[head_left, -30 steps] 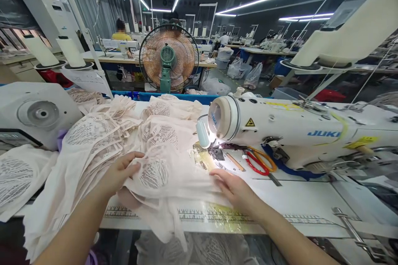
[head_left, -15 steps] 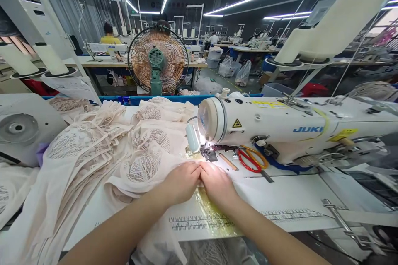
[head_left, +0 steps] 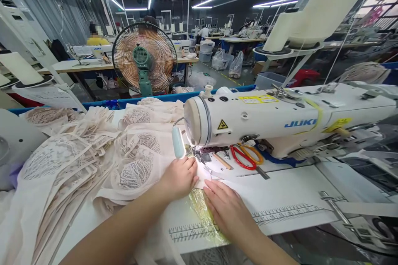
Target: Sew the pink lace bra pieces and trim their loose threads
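My left hand (head_left: 179, 177) is closed on the edge of the beige lace fabric (head_left: 137, 172), just in front of the needle area of the white sewing machine (head_left: 258, 116). My right hand (head_left: 228, 209) lies fairly flat, fingers stretched out, its fingertips at a pale strip of fabric (head_left: 202, 180). Beneath the hands runs a shiny yellowish film (head_left: 202, 211) on the white table (head_left: 280, 192). A pale blue lamp (head_left: 178, 142) hangs beside the needle. The needle and the fabric under it are hard to make out.
Red-handled scissors (head_left: 242, 158), orange handles (head_left: 253, 153) and a wooden-coloured stick (head_left: 222, 161) lie right of the needle area. Layered beige lace pieces (head_left: 59, 165) cover the left side. Behind stands a fan (head_left: 144, 60). A person in yellow (head_left: 97, 40) sits further back.
My right hand has moved away from my left, back towards me, and its fingers have stretched out. My left hand remains near the needle. The whole view has shifted, with the machine now further left.
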The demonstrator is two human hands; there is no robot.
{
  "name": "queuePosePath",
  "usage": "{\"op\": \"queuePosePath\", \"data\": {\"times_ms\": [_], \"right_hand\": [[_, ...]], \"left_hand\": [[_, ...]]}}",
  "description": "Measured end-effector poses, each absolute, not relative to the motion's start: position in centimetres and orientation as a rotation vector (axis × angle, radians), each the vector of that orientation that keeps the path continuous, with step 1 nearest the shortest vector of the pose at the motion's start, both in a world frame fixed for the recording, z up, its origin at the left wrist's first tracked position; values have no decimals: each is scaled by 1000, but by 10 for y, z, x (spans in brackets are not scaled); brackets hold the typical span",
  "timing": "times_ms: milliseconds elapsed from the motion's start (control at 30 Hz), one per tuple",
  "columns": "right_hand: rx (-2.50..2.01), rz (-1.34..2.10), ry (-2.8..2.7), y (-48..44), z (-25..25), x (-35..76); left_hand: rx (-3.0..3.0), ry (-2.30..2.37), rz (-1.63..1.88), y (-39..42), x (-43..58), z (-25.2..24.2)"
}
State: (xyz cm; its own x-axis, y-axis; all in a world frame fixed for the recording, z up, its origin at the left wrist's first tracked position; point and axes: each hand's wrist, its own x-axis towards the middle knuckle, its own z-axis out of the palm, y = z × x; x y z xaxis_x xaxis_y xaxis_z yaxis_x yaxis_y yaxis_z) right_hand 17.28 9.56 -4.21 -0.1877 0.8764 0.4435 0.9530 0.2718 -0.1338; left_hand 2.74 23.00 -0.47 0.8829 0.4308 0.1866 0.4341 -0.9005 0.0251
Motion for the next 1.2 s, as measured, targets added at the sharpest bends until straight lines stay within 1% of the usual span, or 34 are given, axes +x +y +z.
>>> {"op": "queuePosePath", "data": {"times_ms": [133,367,700,967,1200], "right_hand": [[-1621,-204,-2146,93,-42,175],[-1586,-211,-2173,94,-41,176],[-1552,-214,-2138,95,-37,171],[-1551,-234,-2118,97,-37,169],[-1549,-202,-2092,96,-37,169]], "left_hand": [[-3058,-687,-264,234,29,-4],[-3068,-641,-308,235,25,-14],[-3071,-687,-240,235,33,-3],[-3140,-688,-401,237,26,-14],[-3115,-590,-416,240,27,-15]]}}
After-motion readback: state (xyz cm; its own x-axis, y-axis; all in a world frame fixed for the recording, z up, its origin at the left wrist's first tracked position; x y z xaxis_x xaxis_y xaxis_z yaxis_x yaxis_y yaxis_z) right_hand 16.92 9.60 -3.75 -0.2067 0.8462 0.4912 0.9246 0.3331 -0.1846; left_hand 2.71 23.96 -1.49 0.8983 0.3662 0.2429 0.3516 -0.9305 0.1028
